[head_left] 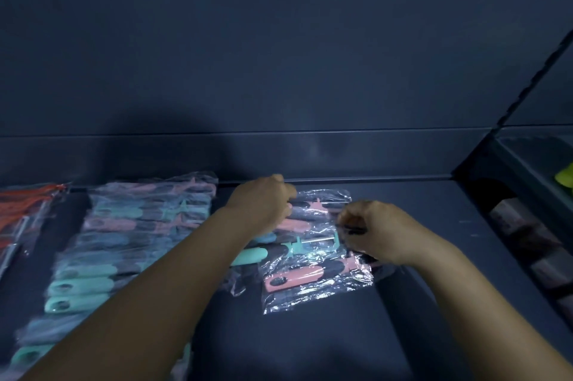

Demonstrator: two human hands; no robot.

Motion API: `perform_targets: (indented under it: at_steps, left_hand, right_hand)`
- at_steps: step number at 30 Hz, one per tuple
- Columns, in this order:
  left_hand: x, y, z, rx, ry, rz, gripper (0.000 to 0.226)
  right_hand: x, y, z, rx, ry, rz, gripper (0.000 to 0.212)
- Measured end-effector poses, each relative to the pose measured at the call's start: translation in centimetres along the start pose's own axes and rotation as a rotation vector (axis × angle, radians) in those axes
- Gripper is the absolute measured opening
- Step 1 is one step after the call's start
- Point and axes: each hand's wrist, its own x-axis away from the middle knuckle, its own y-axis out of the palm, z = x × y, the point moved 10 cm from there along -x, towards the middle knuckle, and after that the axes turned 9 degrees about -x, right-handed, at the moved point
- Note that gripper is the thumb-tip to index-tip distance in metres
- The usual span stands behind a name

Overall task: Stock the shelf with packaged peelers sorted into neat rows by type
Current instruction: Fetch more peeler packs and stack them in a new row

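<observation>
Two hands point(263, 201); three peeler rows point(124, 244): orange, long mixed, short mixed.

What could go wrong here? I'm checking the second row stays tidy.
The nearest pink peeler pack lies skewed, so the row may end up crooked. Both the left hand and the right hand grip slippery plastic, so packs could slide. Pulling may also disturb the finished row alongside.

No text, label, brand, number or sign can be read anywhere; the clear peeler packets point(313, 244) on the dark shelf point(434, 256) show no legible print.
</observation>
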Motion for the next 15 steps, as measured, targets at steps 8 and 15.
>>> perform_targets:
  at_steps: [8,15]
  left_hand:
    - [1.8,1.3,2.6,0.133,0.188,-0.115,0.032]
    - [1.7,2.0,1.1,-0.007,0.150,-0.157,0.079]
  right_hand:
    - [0.5,0.1,1.2,0.130,0.053,-0.040,0.032]
    - [-0.3,0.4,1.7,0.149,-0.003,0.071,0.048]
